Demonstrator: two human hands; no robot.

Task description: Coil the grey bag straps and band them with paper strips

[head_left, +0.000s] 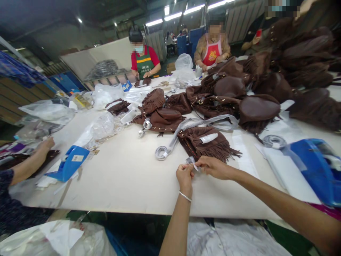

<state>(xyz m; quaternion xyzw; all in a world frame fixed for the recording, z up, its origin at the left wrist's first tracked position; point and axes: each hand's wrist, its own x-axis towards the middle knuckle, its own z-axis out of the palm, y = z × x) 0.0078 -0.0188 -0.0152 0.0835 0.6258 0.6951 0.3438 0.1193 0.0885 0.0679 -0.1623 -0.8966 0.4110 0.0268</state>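
Pinching small white tag [192, 161] in left hand [184, 175] and right hand [214, 167] grips, near fringed bag [205, 142] on tabletop [128, 174]; likely handling light, flimsy; taking by edges.

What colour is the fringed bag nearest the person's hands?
The fringed bag is dark brown, clearest in the head view.

The left hand [184, 175] and right hand [214, 167] meet, fingertips pinched together.
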